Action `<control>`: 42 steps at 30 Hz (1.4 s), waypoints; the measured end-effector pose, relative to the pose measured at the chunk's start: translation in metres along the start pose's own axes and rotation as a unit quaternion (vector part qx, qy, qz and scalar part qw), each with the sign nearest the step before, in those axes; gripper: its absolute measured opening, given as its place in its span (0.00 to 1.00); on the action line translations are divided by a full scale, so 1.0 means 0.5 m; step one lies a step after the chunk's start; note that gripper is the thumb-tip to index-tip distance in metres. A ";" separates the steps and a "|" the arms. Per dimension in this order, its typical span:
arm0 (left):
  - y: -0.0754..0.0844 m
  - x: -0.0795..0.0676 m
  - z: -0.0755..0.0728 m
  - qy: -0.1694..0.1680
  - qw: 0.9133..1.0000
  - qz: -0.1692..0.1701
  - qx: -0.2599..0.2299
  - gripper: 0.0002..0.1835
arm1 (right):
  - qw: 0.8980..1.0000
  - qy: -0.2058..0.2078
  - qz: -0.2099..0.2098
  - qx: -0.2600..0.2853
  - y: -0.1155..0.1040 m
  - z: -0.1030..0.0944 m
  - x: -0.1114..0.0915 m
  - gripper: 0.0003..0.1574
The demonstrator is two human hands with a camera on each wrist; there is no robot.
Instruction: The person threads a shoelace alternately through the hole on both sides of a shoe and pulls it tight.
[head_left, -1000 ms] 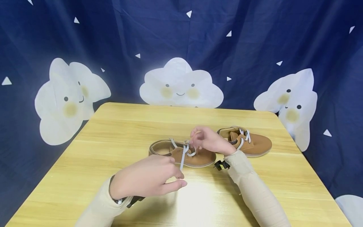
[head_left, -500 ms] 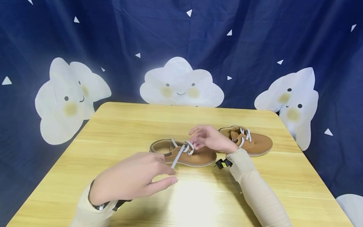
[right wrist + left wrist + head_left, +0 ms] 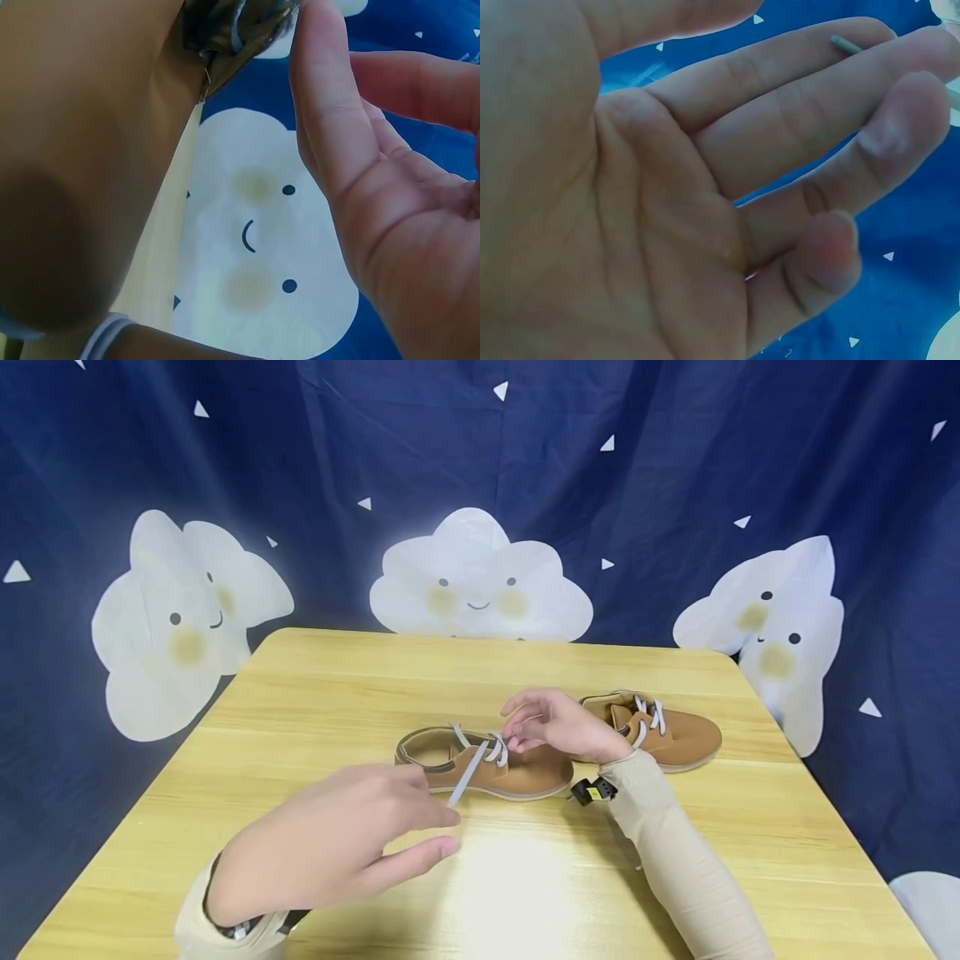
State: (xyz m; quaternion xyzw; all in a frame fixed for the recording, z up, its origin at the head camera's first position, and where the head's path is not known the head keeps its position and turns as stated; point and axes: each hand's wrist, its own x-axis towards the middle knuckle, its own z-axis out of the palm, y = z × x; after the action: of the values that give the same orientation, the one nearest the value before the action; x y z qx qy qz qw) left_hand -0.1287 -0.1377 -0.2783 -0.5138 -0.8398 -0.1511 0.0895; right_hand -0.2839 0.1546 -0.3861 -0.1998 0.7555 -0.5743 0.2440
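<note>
A brown shoe (image 3: 532, 770) stands on the table, toe to the right. Its pale grey shoelace (image 3: 468, 774) stretches from the eyelets to my left hand (image 3: 337, 835), which pinches it between two fingers. In the left wrist view the tip of the shoelace (image 3: 845, 45) pokes out between those extended fingers; the left thumb stands apart. My right hand (image 3: 558, 724) is over the front of the lacing, fingers loosely bent, fingertips at the crossed laces. In the right wrist view, a finger of the right hand (image 3: 382, 195) reaches up beside the shoe (image 3: 82, 150); the exact contact is cut off.
A second brown shoe (image 3: 686, 739), laced in grey, sits to the right, partly behind the right hand. Both rest on a light wooden table (image 3: 360, 685). Behind it hangs a dark blue curtain (image 3: 435, 435) with white clouds and triangles.
My left hand has moved left and slightly down, drawing the shoelace out at a slant. My right fingers have moved slightly right from the lace loop, which now lies closer to the shoe.
</note>
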 end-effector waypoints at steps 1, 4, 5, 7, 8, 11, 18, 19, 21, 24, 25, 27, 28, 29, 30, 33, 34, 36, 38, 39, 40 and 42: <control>0.001 0.000 0.000 0.005 1.000 0.003 -0.001 0.15 | 1.000 0.002 -0.002 -0.009 0.000 -0.001 -0.001 0.19; 0.002 -0.003 0.002 0.017 1.000 0.008 -0.002 0.14 | 0.998 0.001 -0.011 -0.065 0.002 -0.007 -0.004 0.17; 0.002 -0.004 0.002 0.020 1.000 0.007 -0.002 0.14 | 0.995 -0.003 -0.010 -0.096 0.002 -0.010 -0.007 0.16; 0.002 -0.005 0.003 0.024 1.000 0.006 0.000 0.13 | 0.987 -0.024 -0.001 -0.161 0.005 -0.014 -0.010 0.14; 0.001 -0.006 0.003 0.025 1.000 0.004 0.000 0.13 | 0.980 -0.038 0.005 -0.195 0.007 -0.015 -0.010 0.14; 0.000 -0.007 0.003 0.027 1.000 0.004 -0.004 0.13 | 0.961 -0.074 0.028 -0.265 0.013 -0.016 -0.010 0.14; -0.006 -0.015 -0.002 0.023 1.000 -0.002 -0.005 0.14 | 0.952 -0.066 0.030 -0.297 0.012 -0.010 -0.006 0.08; -0.008 -0.016 -0.002 0.004 1.000 -0.011 -0.012 0.15 | 0.953 -0.064 0.023 -0.297 0.012 -0.010 -0.005 0.07; -0.013 -0.018 0.000 -0.043 0.998 -0.033 -0.029 0.18 | 0.954 -0.053 0.008 -0.296 0.009 -0.008 -0.005 0.03; -0.026 -0.008 0.012 -0.118 0.989 -0.059 -0.066 0.20 | 0.956 -0.030 -0.018 -0.290 0.004 -0.005 -0.007 0.04; -0.032 -0.001 0.018 -0.139 0.985 -0.066 -0.078 0.20 | 0.957 -0.022 -0.025 -0.287 0.002 -0.004 -0.008 0.05; -0.045 0.015 0.033 -0.166 0.979 -0.073 -0.092 0.19 | 0.959 -0.005 -0.036 -0.281 -0.002 0.001 -0.009 0.06; -0.054 0.025 0.041 -0.177 0.976 -0.074 -0.102 0.18 | 0.960 0.004 -0.041 -0.278 -0.003 0.003 -0.010 0.07; -0.064 0.034 0.050 -0.188 0.973 -0.074 -0.110 0.17 | 0.960 0.012 -0.046 -0.274 -0.005 0.005 -0.010 0.07; -0.075 0.043 0.059 -0.196 0.971 -0.072 -0.119 0.16 | 0.961 0.020 -0.048 -0.271 -0.007 0.008 -0.010 0.07; -0.115 0.067 0.083 -0.213 0.962 -0.067 -0.155 0.17 | 0.964 0.042 -0.051 -0.257 -0.011 0.020 -0.009 0.07; -0.131 0.075 0.090 -0.209 0.962 -0.064 -0.165 0.17 | 0.965 0.048 -0.052 -0.254 -0.011 0.023 -0.008 0.07; -0.164 0.090 0.107 -0.180 0.964 -0.071 -0.181 0.16 | 0.964 0.059 -0.054 -0.252 -0.015 0.032 -0.006 0.06; -0.195 0.108 0.128 -0.122 0.969 -0.107 -0.188 0.13 | 0.962 0.066 -0.056 -0.259 -0.017 0.040 -0.004 0.06; -0.209 0.119 0.140 -0.087 0.970 -0.130 -0.184 0.10 | 0.961 0.069 -0.060 -0.262 -0.017 0.044 -0.003 0.06; -0.221 0.129 0.153 -0.055 0.970 -0.155 -0.180 0.08 | 0.959 0.073 -0.063 -0.266 -0.017 0.047 -0.002 0.06; -0.241 0.146 0.183 -0.007 0.964 -0.199 -0.174 0.09 | 0.958 0.079 -0.067 -0.269 -0.015 0.053 0.000 0.05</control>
State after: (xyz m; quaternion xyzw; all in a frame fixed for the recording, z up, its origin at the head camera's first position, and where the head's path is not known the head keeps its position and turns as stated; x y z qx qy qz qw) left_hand -0.2686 -0.0962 -0.3615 -0.3450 -0.8864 -0.3063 -0.0392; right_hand -0.2679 0.1321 -0.3848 -0.2624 0.8837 -0.3789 0.0815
